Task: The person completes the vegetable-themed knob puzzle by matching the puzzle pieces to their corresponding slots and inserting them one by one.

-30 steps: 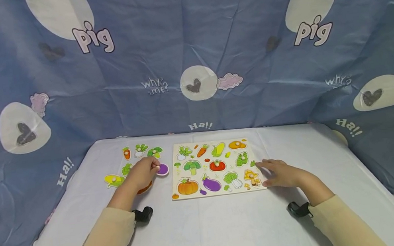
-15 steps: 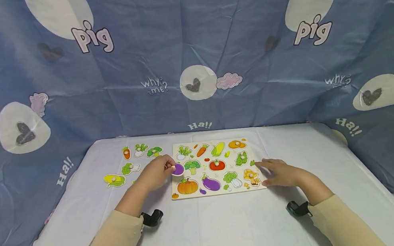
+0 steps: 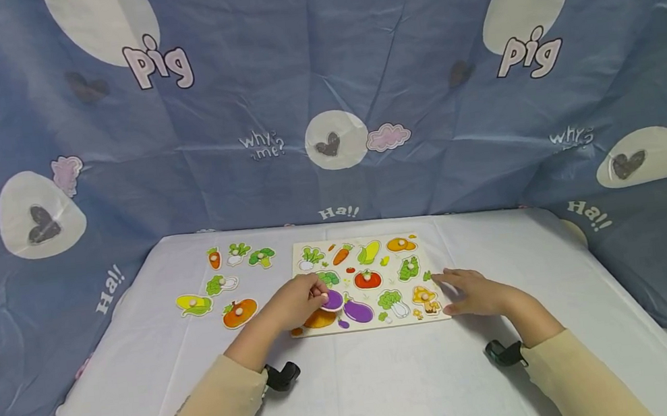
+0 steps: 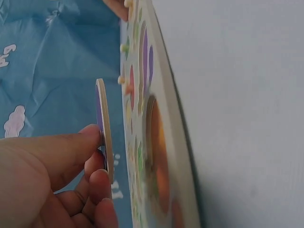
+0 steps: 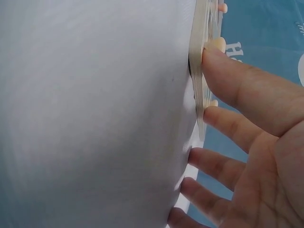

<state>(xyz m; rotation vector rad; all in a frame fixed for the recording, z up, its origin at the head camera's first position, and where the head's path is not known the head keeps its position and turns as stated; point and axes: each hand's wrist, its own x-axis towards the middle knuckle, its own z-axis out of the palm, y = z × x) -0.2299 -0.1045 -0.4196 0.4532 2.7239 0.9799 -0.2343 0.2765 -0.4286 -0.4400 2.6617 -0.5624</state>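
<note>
- Eggplant piece [image 3: 333,301] up over the puzzle board [image 3: 403,322] in the head view, just beside the printed eggplant shape [image 3: 358,311], and the left hand [image 3: 295,303] has it, thumb and fingertips closed in a pinch!
- Across the board, same view, the right hand [image 3: 479,293] lies at the right edge, fingers spread, gripping nothing.
- Over on the left of the white cloth [image 3: 353,396] sit the loose pieces: carrot [image 3: 214,259], turnip [image 3: 239,254], broccoli [image 3: 262,258], cabbage [image 3: 221,285], corn [image 3: 194,305] and pumpkin [image 3: 239,313].
- Tomato piece [image 3: 367,279] and mushroom piece [image 3: 426,298] sit in the board, knobs up.
- Left wrist view now: edge-on, the eggplant piece shows a pale rim, thumb against its purple side, a visible gap between piece and board.
- Right wrist view: thumb and index fingertip touch the board's edge, the other fingers spread out, nothing clasped.
</note>
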